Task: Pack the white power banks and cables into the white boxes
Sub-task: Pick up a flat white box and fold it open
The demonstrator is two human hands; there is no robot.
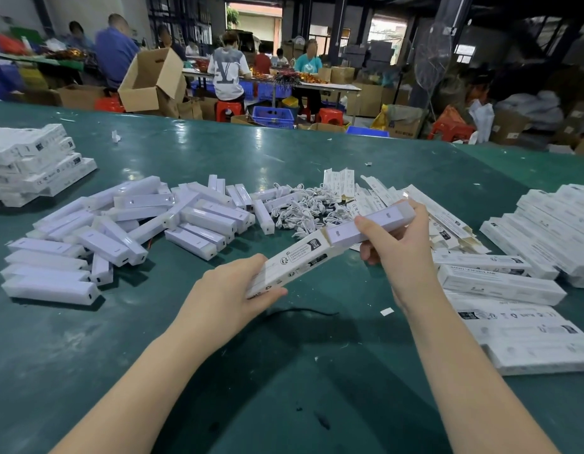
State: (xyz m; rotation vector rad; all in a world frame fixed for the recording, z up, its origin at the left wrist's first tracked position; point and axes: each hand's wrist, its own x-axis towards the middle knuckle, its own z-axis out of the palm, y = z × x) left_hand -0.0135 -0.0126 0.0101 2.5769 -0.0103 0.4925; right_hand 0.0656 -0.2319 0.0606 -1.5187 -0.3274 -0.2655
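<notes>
Nearest the camera, the left hand (233,290) grips a white box (293,262) by its lower end, held above the green counter (284,371). Its open upper end meets a white power bank (369,222), gripped by the right hand (398,250). Beyond lie tangled cables (303,208), loose power banks (120,224) at left, and filled boxes (529,250) at right
</notes>
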